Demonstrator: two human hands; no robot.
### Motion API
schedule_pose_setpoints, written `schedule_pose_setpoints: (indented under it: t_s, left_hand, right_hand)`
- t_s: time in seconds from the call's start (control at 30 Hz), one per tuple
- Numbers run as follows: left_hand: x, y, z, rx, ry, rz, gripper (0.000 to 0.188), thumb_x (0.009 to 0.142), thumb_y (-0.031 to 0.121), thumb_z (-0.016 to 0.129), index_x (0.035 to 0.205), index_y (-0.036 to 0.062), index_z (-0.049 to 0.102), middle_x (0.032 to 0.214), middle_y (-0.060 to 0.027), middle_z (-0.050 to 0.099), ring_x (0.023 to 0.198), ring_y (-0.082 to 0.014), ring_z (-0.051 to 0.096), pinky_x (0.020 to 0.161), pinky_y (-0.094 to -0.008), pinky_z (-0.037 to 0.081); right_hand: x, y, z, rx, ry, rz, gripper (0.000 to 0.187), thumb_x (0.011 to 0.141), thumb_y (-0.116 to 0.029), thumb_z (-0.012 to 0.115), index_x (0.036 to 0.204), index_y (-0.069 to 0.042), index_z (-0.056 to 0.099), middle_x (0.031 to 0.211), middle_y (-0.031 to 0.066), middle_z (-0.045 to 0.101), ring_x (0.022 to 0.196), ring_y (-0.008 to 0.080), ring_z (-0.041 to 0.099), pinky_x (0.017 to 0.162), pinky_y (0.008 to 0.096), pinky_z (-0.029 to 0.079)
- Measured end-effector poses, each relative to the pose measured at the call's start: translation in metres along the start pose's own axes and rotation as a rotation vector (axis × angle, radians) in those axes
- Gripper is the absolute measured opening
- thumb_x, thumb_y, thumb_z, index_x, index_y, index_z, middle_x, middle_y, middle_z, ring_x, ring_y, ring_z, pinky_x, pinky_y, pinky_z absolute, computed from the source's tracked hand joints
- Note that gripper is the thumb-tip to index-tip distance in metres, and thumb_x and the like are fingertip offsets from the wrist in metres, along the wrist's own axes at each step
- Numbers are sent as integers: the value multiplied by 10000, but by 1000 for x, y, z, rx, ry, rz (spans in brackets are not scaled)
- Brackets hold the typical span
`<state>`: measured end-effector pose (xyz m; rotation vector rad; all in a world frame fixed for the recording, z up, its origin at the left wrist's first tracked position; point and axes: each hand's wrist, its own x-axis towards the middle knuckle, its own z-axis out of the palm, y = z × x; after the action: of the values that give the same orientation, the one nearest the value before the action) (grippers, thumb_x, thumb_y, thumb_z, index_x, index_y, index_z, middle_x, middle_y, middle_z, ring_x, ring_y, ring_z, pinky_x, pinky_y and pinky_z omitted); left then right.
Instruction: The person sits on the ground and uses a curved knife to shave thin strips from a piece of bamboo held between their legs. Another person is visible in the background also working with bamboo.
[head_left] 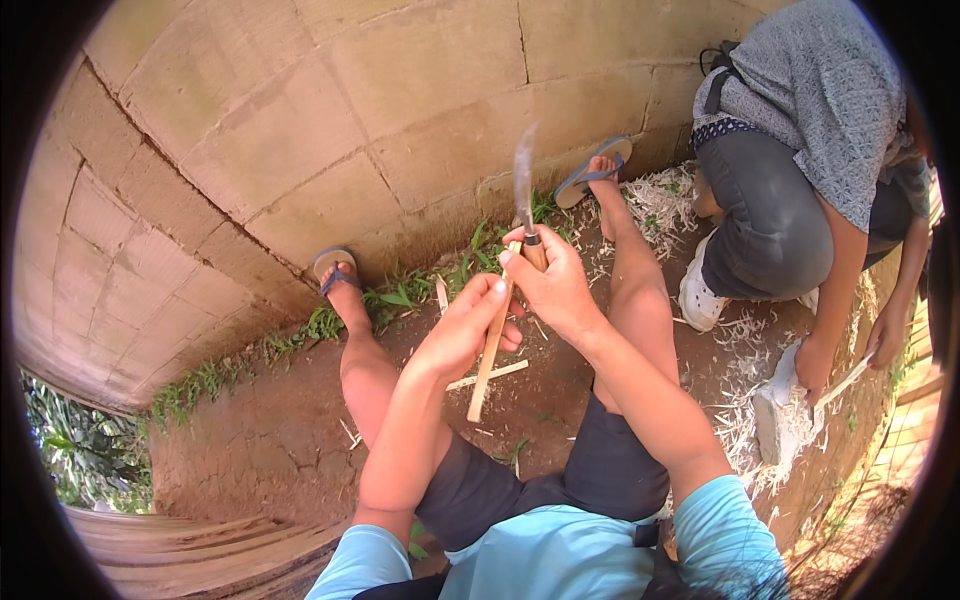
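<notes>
My left hand (pixel 466 325) is closed around a thin pale wooden strip (pixel 483 385), which slants down between my knees. In my right hand (pixel 558 290) is a knife with a wooden handle and a curved blade (pixel 524 180) that points up toward the wall. The right thumb presses at the upper end of the strip, close to the left thumb. Both hands meet in front of me, over the dirt between my legs. Below them another pale strip (pixel 490 375) lies on the ground.
At the right a crouching person in a grey top (pixel 820 110) works with a blade near a pale block (pixel 778 425). Heaps of wood shavings (pixel 660 205) lie around them. A block wall (pixel 430 110) rises ahead, with grass (pixel 400 290) along its foot. Wooden boards (pixel 210 550) are at the lower left.
</notes>
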<state>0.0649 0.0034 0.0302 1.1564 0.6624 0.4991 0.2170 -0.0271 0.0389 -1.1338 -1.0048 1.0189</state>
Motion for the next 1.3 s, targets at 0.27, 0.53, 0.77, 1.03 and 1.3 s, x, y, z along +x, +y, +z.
schedule_pose_setpoints:
  t_s: [0.27,0.53,0.77,1.03,1.3]
  left_hand:
    - [-9,5,-20,66,273,75,334,1025,268,415,1235,33,527,784,-22,594,491,-74,529,452,-203,460]
    - [0,13,-47,-545,352,214,265,985,111,449,1237,29,442,879,-96,631,616,-110,570,508,-225,504]
    - [-6,13,-44,-524,240,190,236,1006,209,450,1199,74,458,885,-71,626,518,-77,500,382,-179,412]
    - [-7,14,-47,-554,226,77,243,1013,245,420,1118,43,507,769,-33,569,434,-52,394,331,-177,306]
    - [-9,17,-47,-408,227,56,254,1022,245,381,1124,36,484,768,-50,562,424,-42,368,314,-178,286]
  right_hand:
    - [10,11,-5,-572,191,-122,290,979,-179,471,1224,-24,475,817,137,674,774,295,668,679,377,491]
    - [-12,27,12,-1004,-93,-358,684,850,19,492,1477,-175,303,1033,176,552,843,384,616,722,465,502]
    - [-16,29,7,-1060,-97,-338,573,898,-116,546,1426,-287,408,840,134,514,687,352,588,631,461,502]
    - [-16,38,5,-1118,-67,-397,519,913,-163,556,1401,-301,445,840,116,529,627,350,593,569,462,506]
    - [-19,37,13,-1138,-49,-412,584,860,-80,549,1391,-301,449,1027,115,548,686,343,645,587,463,542]
